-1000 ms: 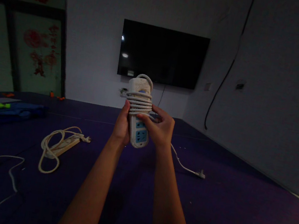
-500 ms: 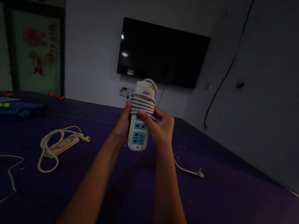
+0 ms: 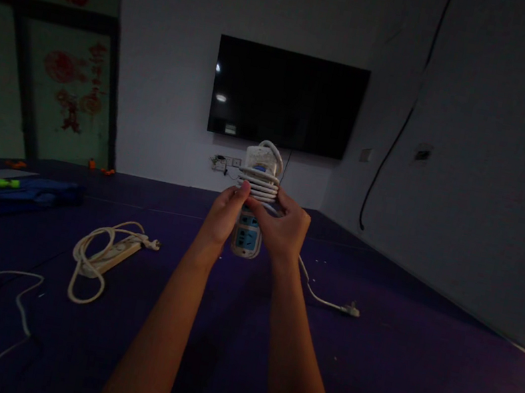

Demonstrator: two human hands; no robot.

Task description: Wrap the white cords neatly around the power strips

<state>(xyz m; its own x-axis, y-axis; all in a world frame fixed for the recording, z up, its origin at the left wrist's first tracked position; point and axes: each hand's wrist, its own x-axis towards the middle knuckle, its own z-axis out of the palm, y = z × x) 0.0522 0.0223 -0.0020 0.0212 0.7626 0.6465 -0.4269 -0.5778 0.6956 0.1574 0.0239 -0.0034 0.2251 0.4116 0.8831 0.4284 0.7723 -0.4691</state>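
Observation:
I hold a white power strip (image 3: 247,238) with blue sockets upright in front of me. Its white cable (image 3: 259,182) is wound in several turns round the upper half. My left hand (image 3: 223,217) grips the strip's left side, thumb up at the coils. My right hand (image 3: 282,227) is closed on the strip's right side, fingers pinching the cable at the lowest turn. The loose end of the cable runs down behind my right hand to a plug (image 3: 351,310) lying on the purple floor.
A second power strip with a looped cable (image 3: 103,253) lies on the floor to the left. A thin white cord (image 3: 20,303) trails at lower left. Blue bundle (image 3: 4,191) at far left. A dark TV (image 3: 287,99) hangs on the far wall.
The strip has shifted slightly right and tilted upright. My left thumb has come up to the coils, and both hands now meet at the lowest turn.

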